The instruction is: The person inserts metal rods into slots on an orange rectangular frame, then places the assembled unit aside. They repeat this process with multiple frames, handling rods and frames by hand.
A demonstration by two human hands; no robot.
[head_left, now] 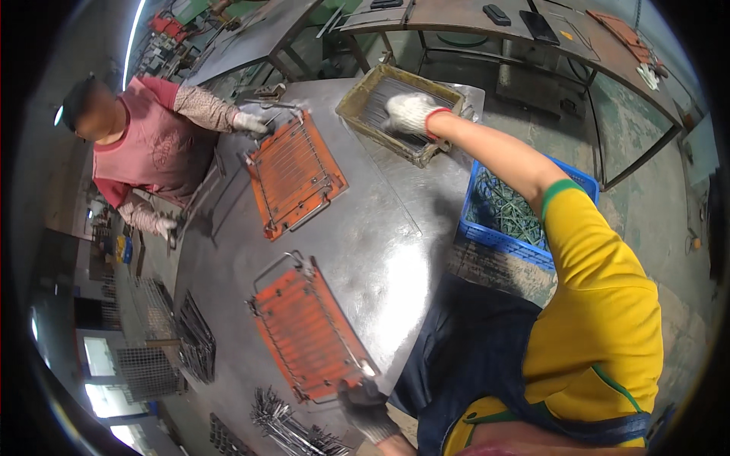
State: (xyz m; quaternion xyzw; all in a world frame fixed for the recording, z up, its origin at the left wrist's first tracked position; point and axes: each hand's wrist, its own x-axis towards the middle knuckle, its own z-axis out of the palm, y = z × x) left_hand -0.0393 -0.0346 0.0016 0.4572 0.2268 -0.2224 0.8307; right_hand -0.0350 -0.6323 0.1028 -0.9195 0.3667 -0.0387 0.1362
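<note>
My right hand [412,115], in a white knitted glove with a red cuff, reaches into a worn yellowish box [351,106]. It touches or hovers just over the thin metal rods [395,81] inside; its fingertips are hidden and smeared. At the lower right corner of the near orange jig plate [308,334] is my left hand [363,409], in a dark grey glove. Its fingers look curled at the plate's edge, and what they hold, if anything, cannot be made out. A wire frame lies around the plate, its bent loop [275,267] sticking out at the far end.
Across the metal table [372,243] a co-worker [156,152] in gloves works at a second orange jig plate [296,175] with rods across it. Bundled wire pieces [285,422] lie near my left hand. A blue crate [502,242] of green-tinged wire pieces stands below the table's right side.
</note>
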